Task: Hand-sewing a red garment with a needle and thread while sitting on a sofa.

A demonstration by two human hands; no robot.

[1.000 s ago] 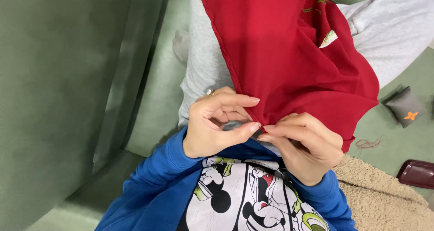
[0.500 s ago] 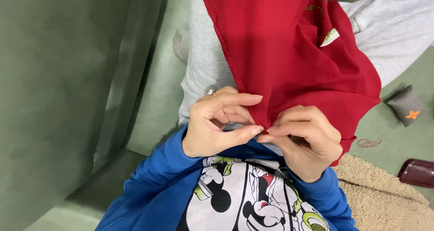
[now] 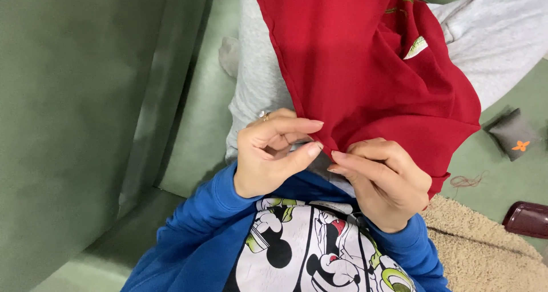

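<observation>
hands close together near the chest: left hand and right hand both pinching the near edge of red cloth, kept taut over grey-trousered lap, probably for hand stitching; loose thread far right.

place: home living area, person seated on floor
seating: green upholstered sofa at left
floor: beige shaggy carpet, green floor mat
clutter: small grey fabric pouch with orange flower, loose red thread
</observation>
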